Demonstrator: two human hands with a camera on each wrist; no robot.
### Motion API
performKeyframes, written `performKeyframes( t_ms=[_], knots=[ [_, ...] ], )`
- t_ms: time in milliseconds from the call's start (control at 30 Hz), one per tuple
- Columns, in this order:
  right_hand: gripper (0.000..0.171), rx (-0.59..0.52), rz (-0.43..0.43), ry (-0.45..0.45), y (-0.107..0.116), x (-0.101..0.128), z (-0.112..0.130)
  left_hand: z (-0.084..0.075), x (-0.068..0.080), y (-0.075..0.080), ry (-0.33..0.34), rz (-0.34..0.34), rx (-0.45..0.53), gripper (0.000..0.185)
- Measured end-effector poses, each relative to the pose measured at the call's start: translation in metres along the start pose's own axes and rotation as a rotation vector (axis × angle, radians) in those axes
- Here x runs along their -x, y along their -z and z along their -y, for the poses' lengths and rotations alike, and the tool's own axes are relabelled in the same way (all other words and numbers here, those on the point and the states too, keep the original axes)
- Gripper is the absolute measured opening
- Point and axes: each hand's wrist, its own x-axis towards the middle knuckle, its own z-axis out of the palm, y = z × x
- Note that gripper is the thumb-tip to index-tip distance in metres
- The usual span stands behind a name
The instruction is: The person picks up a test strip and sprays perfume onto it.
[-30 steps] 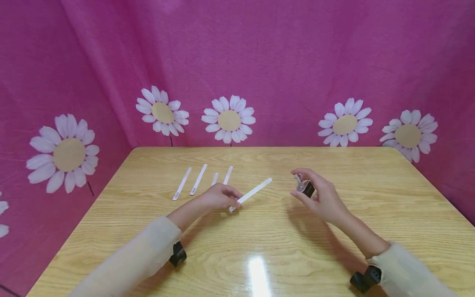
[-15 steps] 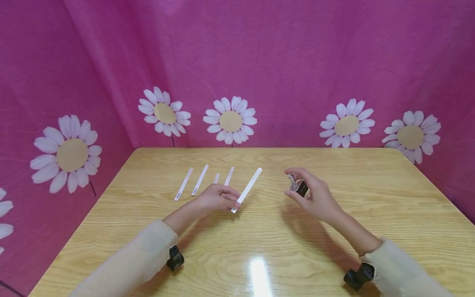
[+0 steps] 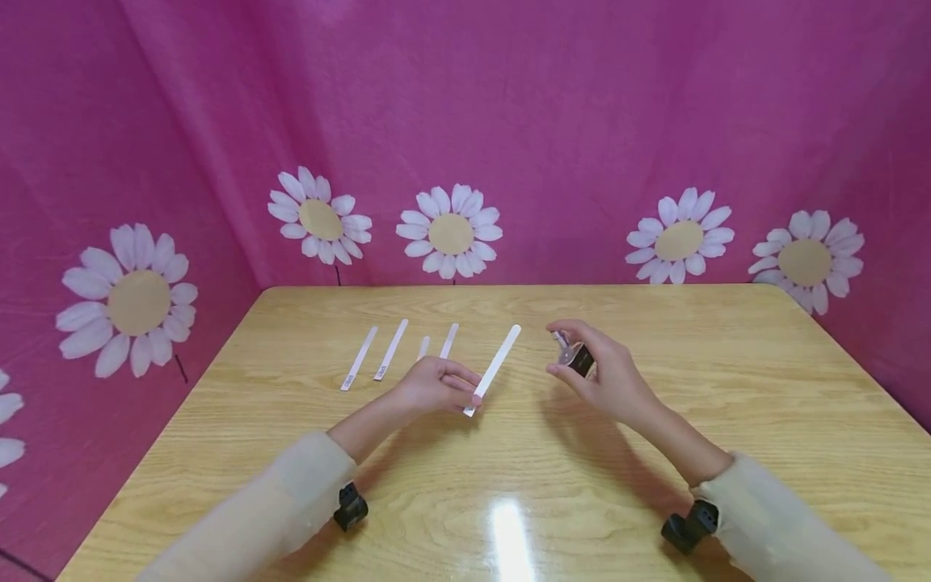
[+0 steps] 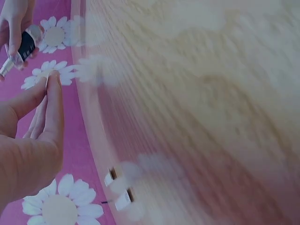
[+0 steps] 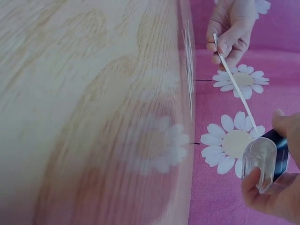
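My left hand (image 3: 435,386) pinches a white paper test strip (image 3: 500,357) near its lower, printed end, above the table. The strip slants up and to the right. In my right hand (image 3: 618,380) is a small clear perfume bottle (image 3: 580,359) with a black label. That hand has its thumb and fingers around the bottle, whose spray top leans up and left toward the strip. A gap separates strip and bottle in the head view. The left wrist view shows the strip edge-on between thumb and fingers, with the bottle (image 4: 27,46) beyond.
Several more white strips lie on the wooden table (image 3: 291,453) to the left, including one strip (image 3: 360,359) farthest left; the left hand partly covers some. A pink curtain (image 3: 553,121) with white daisies hangs behind the table's far edge.
My right hand has moved left with the bottle, closer to the strip. The strip in my left hand has swung from a flatter slant to a steeper one.
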Motion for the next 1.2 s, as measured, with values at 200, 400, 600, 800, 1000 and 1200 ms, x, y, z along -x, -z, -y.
performKeyframes(
  t_ms=[200,400,600,800,1000,1200],
  knots=[
    [0.049,0.018,0.025,-0.034,-0.001,-0.003,0.004,-0.006,0.001,-0.007,0.0,-0.005,-0.02,0.03],
    [0.047,0.02,-0.002,-0.033,-0.005,-0.004,0.006,-0.009,0.003,-0.011,-0.004,-0.008,-0.031,0.029],
    [0.046,0.008,-0.077,-0.026,-0.008,-0.006,0.007,-0.012,0.005,-0.012,-0.016,-0.002,-0.04,0.029],
    [0.051,0.013,-0.103,-0.037,-0.008,-0.008,0.008,-0.015,0.007,-0.01,-0.007,-0.002,-0.03,0.03],
    [0.046,0.014,-0.13,-0.045,-0.006,-0.005,0.01,-0.012,0.008,-0.009,0.0,0.011,-0.005,0.03],
    [0.045,-0.015,-0.154,-0.055,-0.005,-0.003,0.009,-0.008,0.008,-0.009,0.025,0.004,0.018,0.03]
  ],
)
